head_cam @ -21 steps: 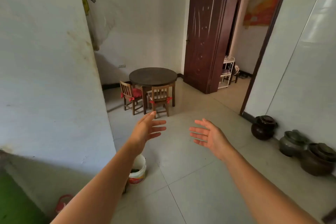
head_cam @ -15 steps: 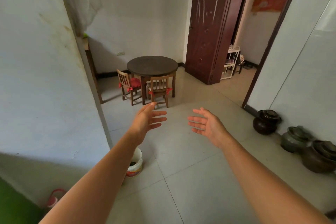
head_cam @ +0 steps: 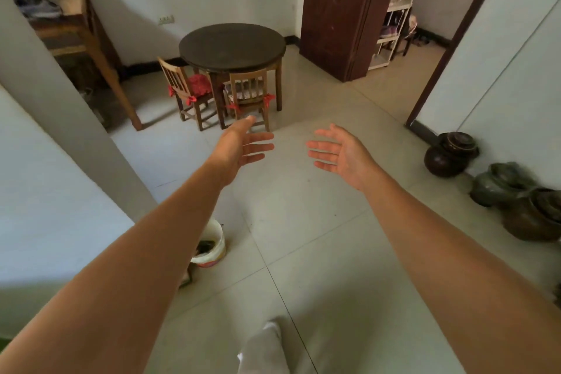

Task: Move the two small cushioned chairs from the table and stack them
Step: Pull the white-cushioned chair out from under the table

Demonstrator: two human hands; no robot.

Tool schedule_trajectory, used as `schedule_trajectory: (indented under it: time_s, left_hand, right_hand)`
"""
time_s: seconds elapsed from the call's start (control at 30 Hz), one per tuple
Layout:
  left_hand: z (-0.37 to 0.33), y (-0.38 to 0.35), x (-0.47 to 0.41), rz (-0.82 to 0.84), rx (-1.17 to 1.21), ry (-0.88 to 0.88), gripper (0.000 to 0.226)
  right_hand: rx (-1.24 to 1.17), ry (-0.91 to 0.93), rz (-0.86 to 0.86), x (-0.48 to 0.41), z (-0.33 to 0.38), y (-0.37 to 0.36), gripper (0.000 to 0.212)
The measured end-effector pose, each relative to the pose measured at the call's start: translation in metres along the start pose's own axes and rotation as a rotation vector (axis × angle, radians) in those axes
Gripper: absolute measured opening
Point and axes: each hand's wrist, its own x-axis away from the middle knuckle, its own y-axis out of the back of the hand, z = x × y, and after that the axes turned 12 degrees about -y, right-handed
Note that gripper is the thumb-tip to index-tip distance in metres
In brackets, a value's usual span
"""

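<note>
Two small wooden chairs stand at a dark round table (head_cam: 232, 42) across the tiled room. The left chair (head_cam: 188, 89) has a red cushion; the right chair (head_cam: 249, 92) has a patterned cushion with red ties and its back faces me. Both arms are stretched out in front of me. My left hand (head_cam: 239, 146) is open, palm turned inward, its fingertips overlapping the right chair's legs in the view but well short of it. My right hand (head_cam: 340, 152) is open too, palm facing left, holding nothing.
A white wall corner (head_cam: 76, 136) juts in on the left, with a white bucket (head_cam: 211, 247) at its foot. A wooden shelf (head_cam: 82, 27) stands behind it. Dark clay jars (head_cam: 449, 155) line the right wall. A brown door (head_cam: 337, 9) stands open beyond the table.
The view has moved forward and tilted down; the table and chairs are nearer. The wooden shelf has come into sight past the wall corner. Both hands stay open and outstretched.
</note>
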Motion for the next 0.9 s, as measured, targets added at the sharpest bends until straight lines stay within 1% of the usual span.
schedule_trajectory:
  time_s: [0.13,0.3,0.43,0.57,0.7,0.9]
  left_hand:
    - [-0.002,-0.007,-0.073,0.023,-0.006,0.006,0.041]
    - [0.024,-0.015,-0.142,0.03,-0.005,0.071,0.042]
    - [0.039,-0.031,-0.206,0.015,-0.007,0.095,0.042]
    - [0.053,-0.047,-0.269,-0.054,0.021,0.094,0.039]
    - [0.064,-0.058,-0.324,-0.13,0.061,0.095,0.043]
    - [0.074,-0.069,-0.395,-0.215,0.116,0.131,0.043]
  right_hand:
    - [-0.016,-0.033,-0.018,-0.053,0.032,0.003,0.034]
    - [-0.023,-0.085,-0.017,-0.115,0.044,0.019,0.037]
    - [-0.03,-0.105,-0.019,-0.172,0.066,0.04,0.039]
    - [-0.041,-0.107,-0.005,-0.236,0.098,0.064,0.038]
    - [-0.065,-0.126,0.019,-0.297,0.139,0.082,0.035]
    - [-0.077,-0.17,0.053,-0.372,0.179,0.101,0.041]
